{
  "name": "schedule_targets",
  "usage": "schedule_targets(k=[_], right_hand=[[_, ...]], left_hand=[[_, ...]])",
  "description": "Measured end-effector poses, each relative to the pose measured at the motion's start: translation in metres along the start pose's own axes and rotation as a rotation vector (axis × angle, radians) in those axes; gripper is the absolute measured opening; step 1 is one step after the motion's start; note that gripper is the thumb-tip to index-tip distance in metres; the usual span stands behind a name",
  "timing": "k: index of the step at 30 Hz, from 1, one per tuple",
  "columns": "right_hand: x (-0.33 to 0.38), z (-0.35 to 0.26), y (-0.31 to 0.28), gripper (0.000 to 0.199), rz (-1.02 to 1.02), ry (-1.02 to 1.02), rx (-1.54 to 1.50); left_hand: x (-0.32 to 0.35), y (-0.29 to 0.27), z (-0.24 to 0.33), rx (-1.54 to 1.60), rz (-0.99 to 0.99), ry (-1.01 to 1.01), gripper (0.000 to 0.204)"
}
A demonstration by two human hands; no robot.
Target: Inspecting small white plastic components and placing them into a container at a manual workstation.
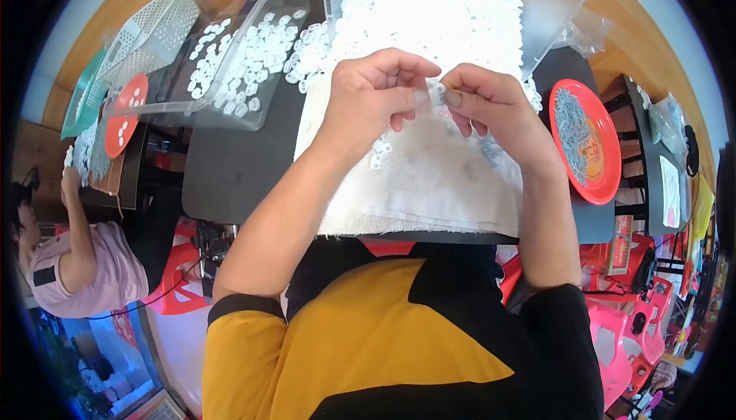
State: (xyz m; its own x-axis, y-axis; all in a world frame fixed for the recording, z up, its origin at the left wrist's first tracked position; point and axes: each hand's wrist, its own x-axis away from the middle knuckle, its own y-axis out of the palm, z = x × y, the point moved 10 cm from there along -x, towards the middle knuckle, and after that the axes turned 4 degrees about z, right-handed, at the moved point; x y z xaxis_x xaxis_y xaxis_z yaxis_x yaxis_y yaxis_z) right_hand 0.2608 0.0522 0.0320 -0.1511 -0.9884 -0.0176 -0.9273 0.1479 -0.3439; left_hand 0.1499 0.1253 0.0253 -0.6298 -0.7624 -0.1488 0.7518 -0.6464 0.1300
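Note:
My left hand (377,89) and my right hand (488,102) meet above a white towel (429,190) on a dark table (230,167). Both pinch one small white plastic ring (435,92) between thumbs and fingertips. A large heap of white plastic rings (429,14) lies at the far end of the towel, just beyond my fingers. A few loose rings (378,155) rest on the towel under my left wrist. Small grey metal bits (491,148) lie on the towel below my right hand.
A red plate (609,167) with small metal parts sits at the right. Clear plastic trays (245,67) with white rings stand at the left. Another person (77,267) works at a table to the far left. Pink plastic stools (629,336) stand at lower right.

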Motion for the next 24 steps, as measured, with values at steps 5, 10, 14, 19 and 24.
schedule_targets(k=[5,10,14,19,24], right_hand=[[0.001,-0.01,-0.01,0.013,-0.004,-0.083,-0.093],[0.001,-0.01,-0.01,0.014,-0.01,-0.091,-0.12],[0.002,-0.009,-0.009,0.015,-0.011,-0.044,-0.171],[0.002,-0.008,-0.004,0.016,-0.041,-0.048,-0.208],[0.001,-0.008,0.006,0.017,-0.058,-0.057,-0.227]], left_hand=[[0.002,0.016,0.006,0.047,-0.129,0.026,0.021],[0.005,0.017,0.015,-0.059,-0.073,0.129,0.025],[0.008,0.02,0.02,-0.062,-0.075,0.194,0.022],[0.01,0.018,0.023,-0.131,-0.051,0.323,0.025],[0.017,0.015,0.033,-0.218,-0.046,0.461,0.024]])
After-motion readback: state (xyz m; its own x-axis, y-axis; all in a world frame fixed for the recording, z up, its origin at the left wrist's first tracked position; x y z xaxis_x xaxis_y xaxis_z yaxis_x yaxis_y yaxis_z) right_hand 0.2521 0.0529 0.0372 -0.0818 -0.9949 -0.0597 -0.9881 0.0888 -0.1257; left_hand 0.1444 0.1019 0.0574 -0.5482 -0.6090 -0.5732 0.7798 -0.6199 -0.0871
